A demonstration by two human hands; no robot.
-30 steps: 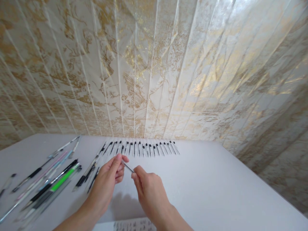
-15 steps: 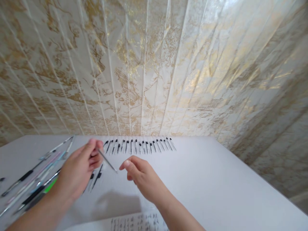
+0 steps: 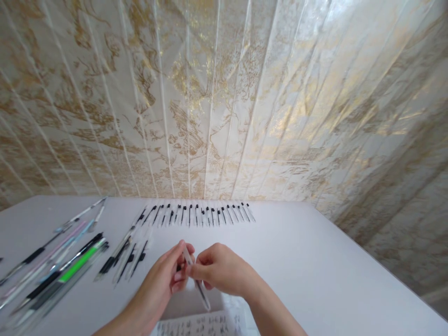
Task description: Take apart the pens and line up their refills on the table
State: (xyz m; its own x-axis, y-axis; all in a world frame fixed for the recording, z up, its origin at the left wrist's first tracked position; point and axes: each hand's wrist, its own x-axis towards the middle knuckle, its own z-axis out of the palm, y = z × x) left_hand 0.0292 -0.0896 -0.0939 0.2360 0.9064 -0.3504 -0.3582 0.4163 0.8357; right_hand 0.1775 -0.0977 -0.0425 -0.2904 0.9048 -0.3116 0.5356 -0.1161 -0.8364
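A slim, clear-looking pen [image 3: 202,294] tilts between my two hands, its lower end above the written sheet. Closed round its upper part is my left hand [image 3: 164,275], thumb and fingers pinched. From the other side my right hand [image 3: 220,268] pinches the same pen near its middle, thumb and forefinger together. Something small and dark shows between the left fingers, too small to name. Beneath the hands lies a sheet of paper [image 3: 196,325] with rows of handwriting.
Many small black-capped pens [image 3: 191,214] stand in a row along the table's back. Loose pens, one with a green barrel [image 3: 79,266], lie at the left. A few black-clipped pens [image 3: 138,259] lie nearer the left hand. Patterned curtain [image 3: 189,102] hangs behind the table [image 3: 315,280].
My left hand has moved right and down with the slim thing it held. My right hand has closed on it too. The pens the left hand covered now show.
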